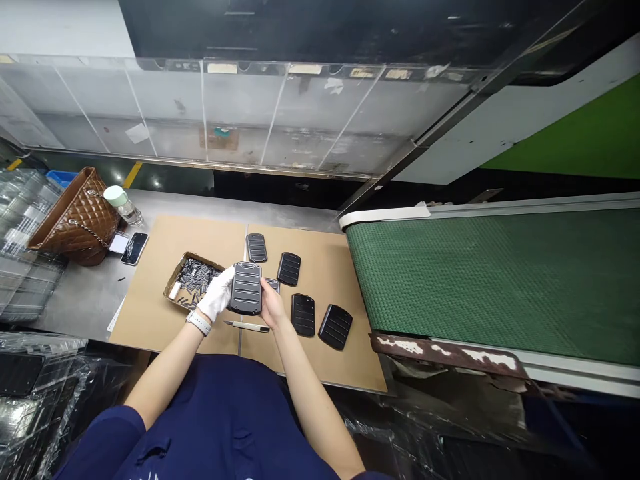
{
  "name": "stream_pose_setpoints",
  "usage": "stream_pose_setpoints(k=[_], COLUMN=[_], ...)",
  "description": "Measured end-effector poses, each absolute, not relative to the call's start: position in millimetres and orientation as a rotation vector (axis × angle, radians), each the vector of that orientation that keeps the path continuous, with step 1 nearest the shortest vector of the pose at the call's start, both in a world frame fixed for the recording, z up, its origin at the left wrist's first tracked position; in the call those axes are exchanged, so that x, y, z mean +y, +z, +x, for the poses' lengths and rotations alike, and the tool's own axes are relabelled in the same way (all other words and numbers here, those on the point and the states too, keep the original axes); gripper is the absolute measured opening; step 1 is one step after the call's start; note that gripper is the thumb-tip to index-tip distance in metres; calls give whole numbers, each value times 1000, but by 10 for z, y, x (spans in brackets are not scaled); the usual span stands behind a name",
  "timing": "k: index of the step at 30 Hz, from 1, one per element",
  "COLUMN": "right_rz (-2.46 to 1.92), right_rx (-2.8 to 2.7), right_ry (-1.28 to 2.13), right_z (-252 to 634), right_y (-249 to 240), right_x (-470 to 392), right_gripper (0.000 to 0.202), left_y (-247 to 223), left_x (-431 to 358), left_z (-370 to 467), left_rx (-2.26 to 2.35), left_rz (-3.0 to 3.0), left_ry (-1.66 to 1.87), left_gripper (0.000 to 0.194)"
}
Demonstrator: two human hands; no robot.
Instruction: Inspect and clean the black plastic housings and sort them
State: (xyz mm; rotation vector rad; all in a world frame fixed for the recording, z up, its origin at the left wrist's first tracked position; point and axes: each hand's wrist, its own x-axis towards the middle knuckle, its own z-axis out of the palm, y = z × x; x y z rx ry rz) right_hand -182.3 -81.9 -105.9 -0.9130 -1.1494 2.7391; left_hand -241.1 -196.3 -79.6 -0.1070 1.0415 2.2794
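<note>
Between my two hands is a black ribbed plastic cover (247, 288), held up over the cardboard-topped table. My left hand (218, 294), in a white glove, grips its left edge; my bare right hand (271, 304) holds the right edge. Partly hidden behind it lies another ribbed piece (273, 285). More black covers lie around: one at the back (257, 247), one to its right (289, 269), and two nearer me, a left one (303, 315) and a right one (335, 327). A shallow box (173, 275) of small dark strips sits left of my gloved hand. Below my hands rests a craft knife (247, 326).
To the right runs a green conveyor belt (490, 280) with a metal edge. On the left stand a brown quilted handbag (83, 217), a bottle with a pale green lid (124, 205) and a phone (135, 248). Plastic-wrapped stacks (35, 400) flank the table at lower left.
</note>
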Motion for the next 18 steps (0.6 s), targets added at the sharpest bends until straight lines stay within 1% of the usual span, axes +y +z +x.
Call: stream_pose_setpoints(k=[7, 12, 15, 18], right_rz=[-898, -862, -834, -772], right_rx=[-1184, -1229, -1254, -1335], right_ry=[2727, 2689, 2669, 2627], right_z=[-1810, -1791, -1782, -1770], right_y=[-1030, -962, -865, -670], right_x=[-836, -858, -862, -840], right_gripper=[22, 19, 18, 16], left_y=[-797, -828, -795, -661], left_x=[-1961, -1992, -2046, -2100], left_z=[-2401, -2388, -2368, -2337], left_rx=[1064, 1083, 1073, 1034], left_rz=[-132, -111, -54, 17], left_ry=[2284, 2316, 2321, 2307], left_gripper=[22, 27, 30, 31])
